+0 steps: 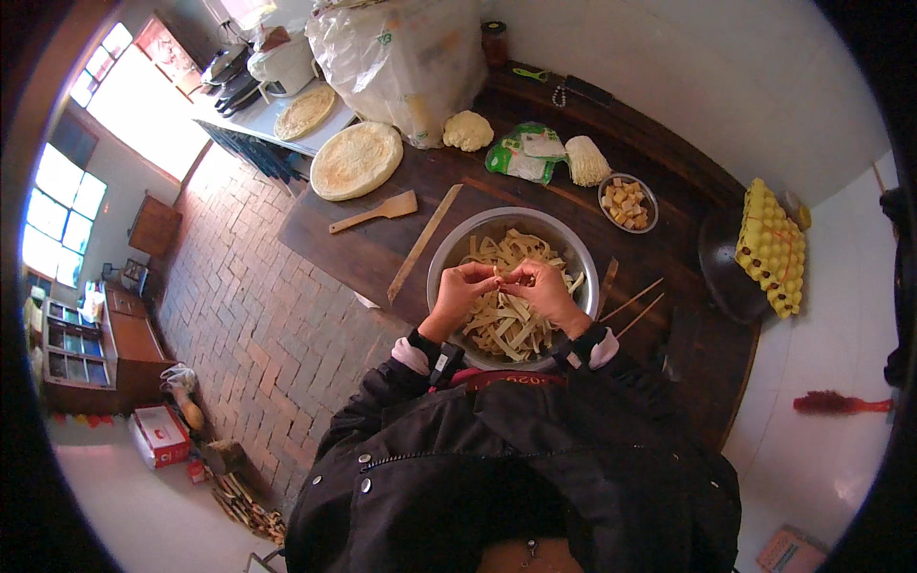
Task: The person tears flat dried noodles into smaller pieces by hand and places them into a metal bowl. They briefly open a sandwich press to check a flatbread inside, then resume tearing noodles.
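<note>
A large steel bowl (585, 251) in front of me holds a heap of pale strips (509, 326) that look like cut flatbread. Over the middle of it, my left hand (457, 295) and my right hand (548, 290) meet at the fingertips. Between them they pinch a small strip piece (499, 273), mostly covered by the fingers. To the right of the bowl lies a pair of chopsticks (637, 304), partly behind my right sleeve. A long flat wooden stick (425, 243) and a wooden spatula (387, 210) rest to its left.
Round flatbreads (357, 160) are stacked by a large plastic bag (401, 64). Behind the bowl are a cauliflower (468, 131), a green-and-white packet (525, 152), white noodles (587, 161) and a small bowl of cubes (625, 204). Yellow egg trays (770, 247) lean over a dark wok (723, 265).
</note>
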Demonstrator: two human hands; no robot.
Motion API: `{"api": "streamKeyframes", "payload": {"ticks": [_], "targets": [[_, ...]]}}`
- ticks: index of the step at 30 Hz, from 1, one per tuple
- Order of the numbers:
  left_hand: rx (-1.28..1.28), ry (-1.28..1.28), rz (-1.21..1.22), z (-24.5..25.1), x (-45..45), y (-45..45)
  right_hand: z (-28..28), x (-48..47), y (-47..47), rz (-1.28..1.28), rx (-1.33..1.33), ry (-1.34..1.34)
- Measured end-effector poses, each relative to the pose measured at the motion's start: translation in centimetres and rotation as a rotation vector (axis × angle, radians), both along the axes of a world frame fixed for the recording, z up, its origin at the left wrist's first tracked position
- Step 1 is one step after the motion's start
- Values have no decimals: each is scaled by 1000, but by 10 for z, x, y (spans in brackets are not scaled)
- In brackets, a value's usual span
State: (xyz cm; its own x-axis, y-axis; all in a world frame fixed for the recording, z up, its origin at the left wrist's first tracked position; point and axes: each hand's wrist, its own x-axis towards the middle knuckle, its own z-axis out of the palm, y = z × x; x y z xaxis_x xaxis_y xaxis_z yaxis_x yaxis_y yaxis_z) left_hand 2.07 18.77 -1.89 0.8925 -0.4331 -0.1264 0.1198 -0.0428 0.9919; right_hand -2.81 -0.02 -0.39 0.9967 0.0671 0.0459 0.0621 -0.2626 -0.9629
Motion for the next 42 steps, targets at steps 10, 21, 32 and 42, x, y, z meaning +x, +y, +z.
{"api": "streamKeyframes", "payload": {"ticks": [10, 21, 32, 42], "targets": [[-64, 41, -28, -1, -2, -2, -11, -2, -11, 61, 94, 10], [-162, 70, 177, -1, 6, 12, -64, 6, -56, -599, -240, -99], [-18, -118, 50, -15, 5, 3, -46, 1, -20, -60, 117, 30], [182, -328, -23, -7, -3, -5, -41, 6, -5, -9, 253, 179]]}}
